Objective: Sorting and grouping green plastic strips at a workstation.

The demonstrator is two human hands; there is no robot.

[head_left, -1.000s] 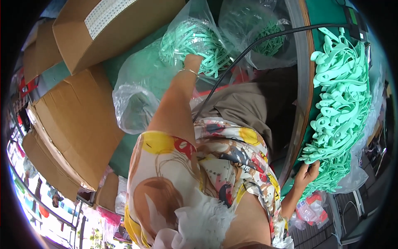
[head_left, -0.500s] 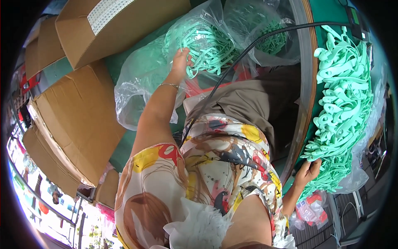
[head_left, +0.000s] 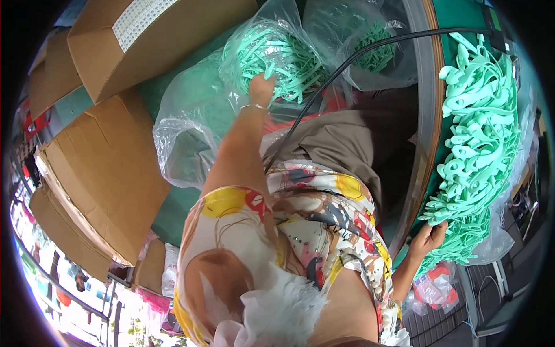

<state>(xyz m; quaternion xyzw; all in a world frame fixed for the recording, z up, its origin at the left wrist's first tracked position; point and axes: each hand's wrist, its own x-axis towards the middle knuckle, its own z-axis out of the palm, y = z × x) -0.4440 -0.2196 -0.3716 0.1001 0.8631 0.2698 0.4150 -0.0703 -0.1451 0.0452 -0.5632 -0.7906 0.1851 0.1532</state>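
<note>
- The left hand (head_left: pixel 261 88) reaches up and away into the mouth of a clear plastic bag (head_left: pixel 191 121) and lies on the bunch of mint-green plastic pieces (head_left: pixel 277 55) inside it; the fingers are buried among the pieces, so whether the grip is spread or pinching cannot be told
- The right hand (head_left: pixel 429 238) sits low at the person's right, fingers loosely curled against the near end of a heaped pile of mint-green pieces (head_left: pixel 477 139) on the green worktop (head_left: pixel 457 17); it presses on the pile rather than clamping one piece
- To do this reach well, I judge the left hand should gather a compact handful from the top of the bunch, lifting straight out of the bag mouth so the loops do not snag the thin film or drag the bag along
- A black cable (head_left: pixel 347 63) runs across just beside the left wrist; keeping the forearm on its own side of it should avoid catching it
- The right hand steadying the pile looks sensible, since the heap reaches the worktop's edge and could slide
- Containers: the clear bag holds many green pieces; a second clear bag (head_left: pixel 370 40) behind it holds a darker green bundle
- Brown cardboard boxes (head_left: pixel 104 173) are stacked at the left, flaps shut, contents hidden
- A small bag with red items (head_left: pixel 436 286) lies low, near the right hand
</note>
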